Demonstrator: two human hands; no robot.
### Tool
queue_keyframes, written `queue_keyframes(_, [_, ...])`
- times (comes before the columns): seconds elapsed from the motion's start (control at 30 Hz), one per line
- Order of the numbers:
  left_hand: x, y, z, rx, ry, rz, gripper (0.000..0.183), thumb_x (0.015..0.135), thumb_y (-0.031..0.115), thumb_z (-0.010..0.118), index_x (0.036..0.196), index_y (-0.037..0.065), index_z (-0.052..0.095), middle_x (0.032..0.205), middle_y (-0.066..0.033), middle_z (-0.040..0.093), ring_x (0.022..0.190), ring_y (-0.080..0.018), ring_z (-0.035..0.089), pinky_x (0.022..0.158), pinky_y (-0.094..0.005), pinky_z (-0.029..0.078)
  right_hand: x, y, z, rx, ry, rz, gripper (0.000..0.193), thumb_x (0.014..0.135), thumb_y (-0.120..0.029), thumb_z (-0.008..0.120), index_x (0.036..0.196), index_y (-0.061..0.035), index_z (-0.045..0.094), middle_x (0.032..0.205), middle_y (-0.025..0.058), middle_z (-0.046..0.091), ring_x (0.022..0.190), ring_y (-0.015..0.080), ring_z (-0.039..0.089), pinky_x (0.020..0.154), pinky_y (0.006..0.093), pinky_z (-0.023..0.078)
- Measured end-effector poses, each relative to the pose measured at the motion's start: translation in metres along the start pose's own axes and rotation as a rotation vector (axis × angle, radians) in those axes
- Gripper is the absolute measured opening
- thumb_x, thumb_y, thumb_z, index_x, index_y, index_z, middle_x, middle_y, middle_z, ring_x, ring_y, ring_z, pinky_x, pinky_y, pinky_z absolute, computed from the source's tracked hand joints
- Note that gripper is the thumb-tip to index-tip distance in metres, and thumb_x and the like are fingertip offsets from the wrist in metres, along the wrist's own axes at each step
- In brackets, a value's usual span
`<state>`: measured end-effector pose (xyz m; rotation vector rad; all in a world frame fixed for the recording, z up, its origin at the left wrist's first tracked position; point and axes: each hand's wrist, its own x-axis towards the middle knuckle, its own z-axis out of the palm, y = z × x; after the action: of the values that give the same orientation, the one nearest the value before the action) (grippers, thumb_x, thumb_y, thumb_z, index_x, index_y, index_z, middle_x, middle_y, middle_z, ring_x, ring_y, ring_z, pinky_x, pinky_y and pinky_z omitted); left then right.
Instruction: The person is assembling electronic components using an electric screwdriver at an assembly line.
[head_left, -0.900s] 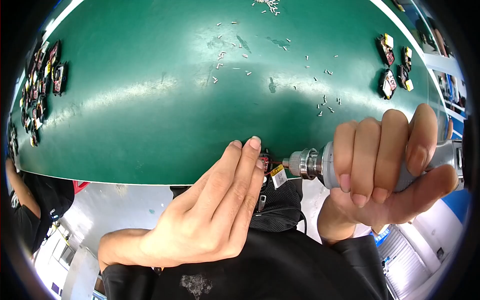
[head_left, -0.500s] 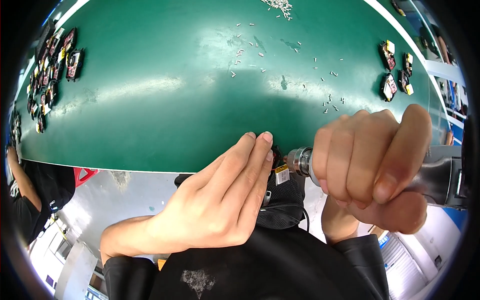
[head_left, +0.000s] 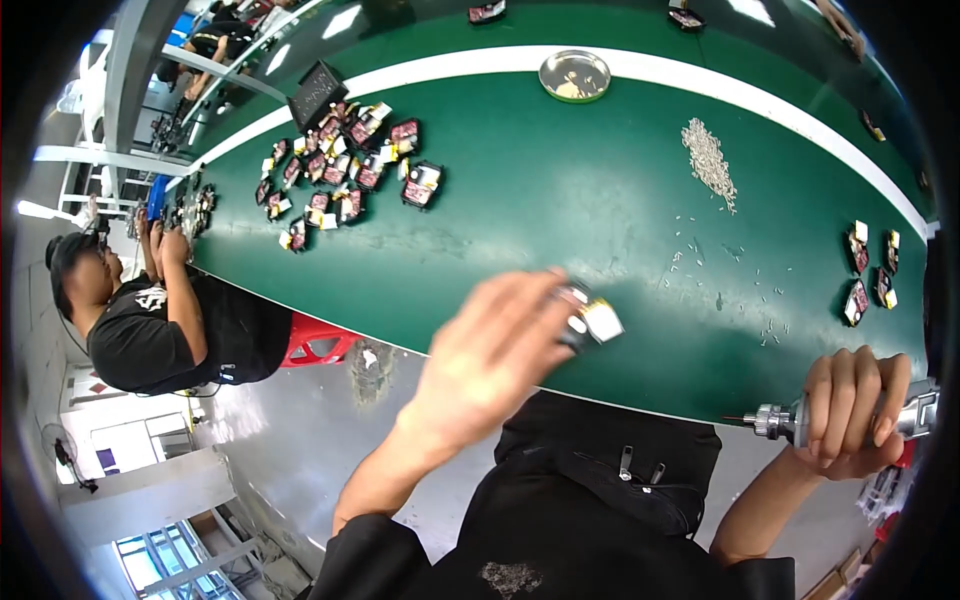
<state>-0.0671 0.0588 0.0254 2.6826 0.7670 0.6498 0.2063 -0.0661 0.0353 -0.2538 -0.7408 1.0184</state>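
Note:
My left hand (head_left: 485, 355) is over the table's near part, its fingers bent around a small black electronic unit. Part of this electronic unit (head_left: 600, 320), with a white and yellow battery-like block, shows past my fingertips; the rest is hidden, and motion blurs it. At the near right, my right hand (head_left: 852, 412) wraps round a grey electric screwdriver (head_left: 770, 421). The screwdriver lies roughly level, its thin bit pointing left by the table edge and apart from the unit.
Several similar open units (head_left: 345, 165) crowd the left of the green table (head_left: 540, 190), beside a black box (head_left: 318, 93). More units (head_left: 857, 250) lie at the right. Small screws (head_left: 708, 165) form a heap, with others scattered nearer. Behind stands a round metal dish (head_left: 575, 77). A co-worker (head_left: 150, 320) sits left.
The screwdriver has moved away to the right, off the unit. My left hand has lifted the unit and carried it farther over the table. The view has swung left and widened.

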Motion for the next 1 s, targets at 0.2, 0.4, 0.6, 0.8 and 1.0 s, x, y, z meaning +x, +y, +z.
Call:
queue_keyframes(0.2, [-0.006, -0.122, -0.048, 0.469, 0.286, -0.559, 0.046, 0.088, 0.017, 0.062, 0.129, 0.001, 0.048, 0.122, -0.0219, 0.055, 0.113, -0.0354, 0.051, 0.096, -0.0422, 0.04, -0.021, -0.002, -0.017, -0.033, 0.114, -0.034, 0.024, 0.089, -0.017, 0.063, 0.08, -0.0096, 0.042, 0.046, -0.0022, 0.042, 0.033, 0.0072, 0.04, 0.038, 0.0196, 0.039])
queue_keyframes(0.4, [0.008, -0.08, -0.019, 0.505, 0.191, -0.353, 0.042, 0.087, 0.009, 0.061, 0.126, 0.0, 0.051, 0.131, -0.0195, 0.048, 0.121, -0.0361, 0.045, 0.102, -0.0433, 0.036, -0.041, 0.021, -0.017, 0.07, 0.281, 0.139, 0.022, 0.092, -0.021, 0.056, 0.085, -0.0086, 0.039, 0.05, -0.0019, 0.037, 0.038, 0.0089, 0.036, 0.043, 0.0264, 0.037])
queue_keyframes(0.6, [0.042, 0.021, 0.04, 0.01, 0.04, -0.053, 0.034, 0.07, -0.006, 0.07, 0.103, 0.001, 0.063, 0.102, -0.0111, 0.06, 0.092, -0.0274, 0.058, 0.079, -0.0359, 0.047, -0.048, 0.028, -0.025, 0.161, 0.291, 0.15, 0.019, 0.093, -0.022, 0.051, 0.085, -0.0085, 0.04, 0.051, -0.0017, 0.037, 0.04, 0.0096, 0.038, 0.046, 0.0277, 0.038])
queue_keyframes(0.8, [0.062, 0.032, 0.065, 0.048, 0.037, 0.09, 0.027, 0.07, -0.008, 0.069, 0.095, -0.002, 0.062, 0.09, -0.0096, 0.059, 0.077, -0.0248, 0.057, 0.066, -0.0349, 0.047, -0.051, 0.025, -0.029, 0.16, 0.287, 0.158, 0.022, 0.095, -0.024, 0.051, 0.083, -0.0106, 0.037, 0.051, -0.0024, 0.04, 0.039, 0.0085, 0.042, 0.045, 0.0263, 0.039])
queue_keyframes(1.0, [0.068, 0.029, 0.063, 0.183, -0.009, 0.28, 0.026, 0.068, -0.01, 0.069, 0.091, -0.002, 0.061, 0.085, -0.0096, 0.058, 0.07, -0.0237, 0.057, 0.057, -0.0338, 0.047, -0.053, 0.024, -0.032, 0.229, 0.268, 0.122, 0.013, 0.092, -0.017, 0.048, 0.086, -0.0075, 0.042, 0.052, 0.0002, 0.04, 0.039, 0.0104, 0.04, 0.046, 0.0285, 0.038])
